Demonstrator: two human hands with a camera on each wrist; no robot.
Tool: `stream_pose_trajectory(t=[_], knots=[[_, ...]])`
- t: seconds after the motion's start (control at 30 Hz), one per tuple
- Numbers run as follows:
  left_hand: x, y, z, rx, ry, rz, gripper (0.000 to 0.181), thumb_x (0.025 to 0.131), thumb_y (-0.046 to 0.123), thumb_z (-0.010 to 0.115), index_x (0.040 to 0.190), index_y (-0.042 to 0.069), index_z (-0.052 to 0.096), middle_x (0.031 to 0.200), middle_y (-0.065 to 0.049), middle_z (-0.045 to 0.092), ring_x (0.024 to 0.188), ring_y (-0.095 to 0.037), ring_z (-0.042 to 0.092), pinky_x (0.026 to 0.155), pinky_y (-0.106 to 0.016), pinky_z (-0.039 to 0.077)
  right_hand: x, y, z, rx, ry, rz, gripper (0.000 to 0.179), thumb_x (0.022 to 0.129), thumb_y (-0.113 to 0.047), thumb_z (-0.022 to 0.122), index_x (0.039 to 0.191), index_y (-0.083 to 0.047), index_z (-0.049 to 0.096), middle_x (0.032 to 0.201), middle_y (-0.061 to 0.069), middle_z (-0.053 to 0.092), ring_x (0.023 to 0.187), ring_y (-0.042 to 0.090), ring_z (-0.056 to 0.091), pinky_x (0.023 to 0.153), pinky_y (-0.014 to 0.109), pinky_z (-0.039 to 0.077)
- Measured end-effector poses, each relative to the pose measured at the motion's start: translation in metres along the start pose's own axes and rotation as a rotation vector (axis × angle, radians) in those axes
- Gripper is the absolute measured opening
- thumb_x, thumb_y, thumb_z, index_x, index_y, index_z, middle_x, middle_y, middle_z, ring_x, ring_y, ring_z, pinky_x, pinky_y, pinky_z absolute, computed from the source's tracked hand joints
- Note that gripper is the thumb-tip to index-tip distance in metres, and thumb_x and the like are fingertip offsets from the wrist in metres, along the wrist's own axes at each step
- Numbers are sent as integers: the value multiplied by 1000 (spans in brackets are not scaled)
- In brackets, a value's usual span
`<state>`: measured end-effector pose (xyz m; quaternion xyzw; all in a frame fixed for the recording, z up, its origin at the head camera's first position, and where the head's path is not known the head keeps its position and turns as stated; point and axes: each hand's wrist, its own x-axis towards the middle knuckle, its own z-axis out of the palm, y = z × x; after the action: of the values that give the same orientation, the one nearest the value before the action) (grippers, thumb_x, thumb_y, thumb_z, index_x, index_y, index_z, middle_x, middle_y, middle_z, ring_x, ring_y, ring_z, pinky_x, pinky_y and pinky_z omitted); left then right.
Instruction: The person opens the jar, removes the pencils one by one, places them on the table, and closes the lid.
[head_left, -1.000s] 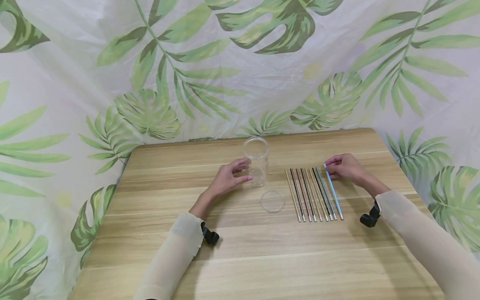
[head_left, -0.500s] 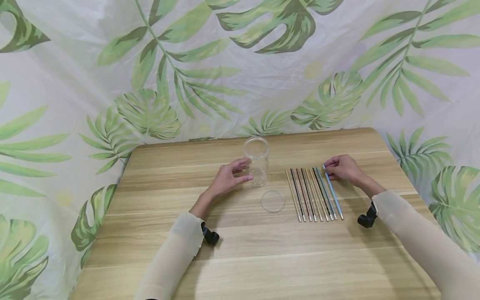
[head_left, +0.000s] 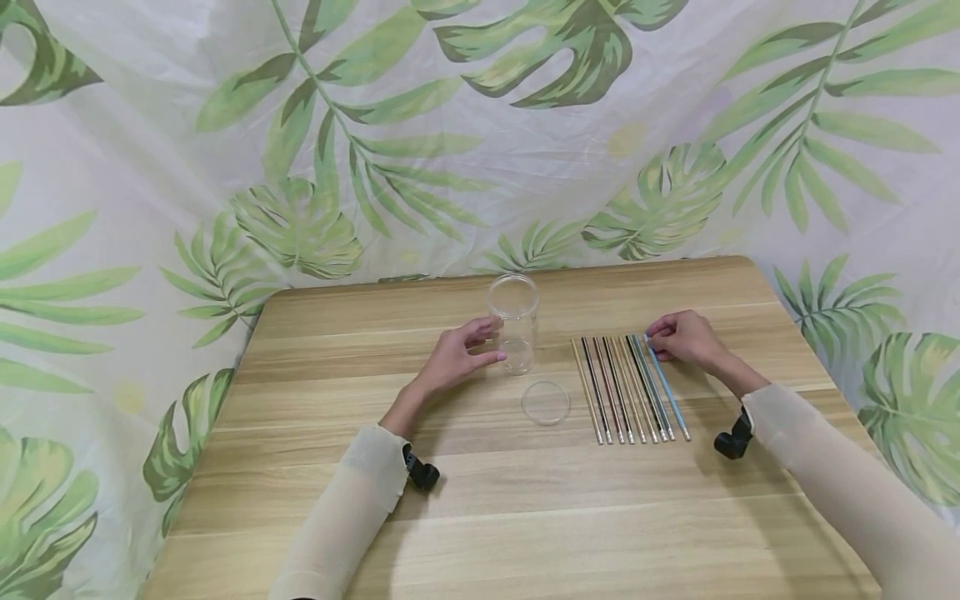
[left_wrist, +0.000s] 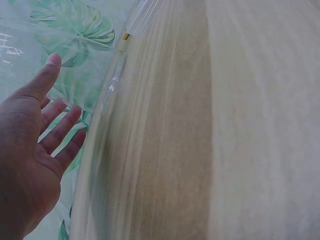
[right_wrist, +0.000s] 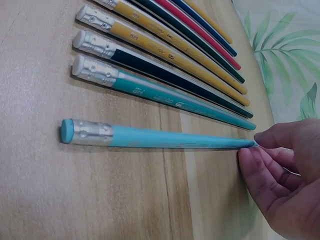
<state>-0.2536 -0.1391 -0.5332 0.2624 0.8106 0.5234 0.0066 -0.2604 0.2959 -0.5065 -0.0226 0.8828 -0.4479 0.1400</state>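
A clear plastic jar stands upright near the back of the table. Beside it is my left hand, thumb and fingers spread and relaxed against the jar's side; the left wrist view shows the thumb in front of the clear wall and no firm grip. My right hand pinches the far end of a light blue pencil between thumb and fingers. That pencil lies at the right of a row of several pencils. In the right wrist view its blue eraser points away from the hand.
A clear round lid lies flat between the jar and the pencils. The row's pencils lie side by side with their erasers toward the person. A leaf-patterned cloth hangs behind the wooden table.
The right hand has shifted slightly left, bringing the far end of the light blue pencil closer to the row. The left hand and the jar stay in place.
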Motion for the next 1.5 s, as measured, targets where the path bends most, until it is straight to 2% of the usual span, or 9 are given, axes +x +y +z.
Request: stream_pose_trajectory(t=[0.17,0.33,0.5,0.53,0.73,0.87,1.17,1.4,1.5], knots=[[0,1,0,27,-6,-11,64,89,13,87,146,-1,60,142,-18,67,127,-37,67,111,-50,55,-1,-1,-3,-79,37,-45,24,100,-4,70,118,12,69,102,23,74,79,20,74,69,26,66],[0,3,0,41,-10,-19,65,89,14,87,146,0,60,142,-16,67,127,-35,68,111,-46,56,-3,-8,-3,-225,103,-166,24,99,-10,73,116,6,73,104,21,76,90,28,73,71,18,56],[1,1,0,23,-6,-14,64,89,14,88,145,-1,60,141,-18,67,127,-38,67,110,-50,56,-7,-20,3,-231,77,-266,26,99,-9,74,119,8,73,106,20,77,97,33,73,74,16,56],[1,6,0,14,-3,-13,63,89,11,87,144,-3,60,141,-20,67,127,-40,67,110,-53,55,-8,-23,6,-226,67,-287,26,99,-9,74,119,8,73,107,20,77,97,33,73,74,16,57],[-5,39,-1,-16,14,-11,59,88,-2,84,140,-13,59,138,-30,65,125,-50,64,109,-66,51,-11,-34,22,-176,-5,-406,32,97,-7,77,124,10,70,118,26,74,104,37,73,87,38,66],[-5,40,-1,-12,16,-11,59,88,-1,84,140,-12,59,138,-29,66,125,-49,65,110,-65,51,-13,-41,33,-188,-53,-459,42,94,-10,82,128,9,68,123,26,72,109,39,72,93,49,64],[-3,34,0,6,14,5,57,88,-3,83,139,-15,58,136,-33,64,123,-50,65,108,-65,52,-20,-55,62,-323,-149,-606,58,86,-23,90,133,4,69,128,20,72,115,37,70,101,56,59],[0,8,1,19,12,-19,61,88,0,85,142,-11,59,139,-30,64,125,-48,65,110,-63,52,-23,-61,83,-407,-213,-661,66,83,-32,93,135,1,68,136,20,69,126,39,65,110,58,53],[0,2,0,25,6,-16,61,88,4,87,142,-7,60,139,-26,66,125,-45,66,109,-60,54,-23,-63,91,-421,-235,-688,67,82,-32,94,135,1,69,134,18,70,125,36,66,110,58,52]])
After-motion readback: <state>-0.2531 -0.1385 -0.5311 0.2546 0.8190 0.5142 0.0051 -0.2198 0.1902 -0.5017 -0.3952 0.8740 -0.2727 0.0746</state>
